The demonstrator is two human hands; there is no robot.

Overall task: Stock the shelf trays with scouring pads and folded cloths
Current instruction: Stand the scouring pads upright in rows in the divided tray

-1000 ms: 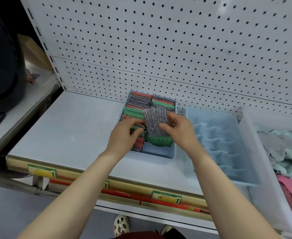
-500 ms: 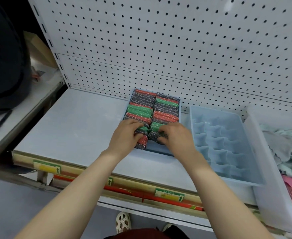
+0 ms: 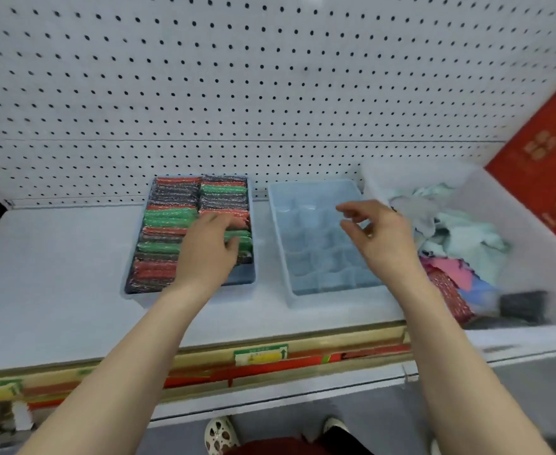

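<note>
Bright, even light; motion blur (worst rightward); wide-angle edge bending.

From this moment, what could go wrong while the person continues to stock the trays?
1. The left hand rests on the packed pads; the pad tray is almost full, so another pad may push some out.
2. The right hand hovers empty over the divided tray; cloths in the bin look crumpled, so they may not fit unless folded.
3. The bin seems to overhang the shelf edge and may tip.
</note>
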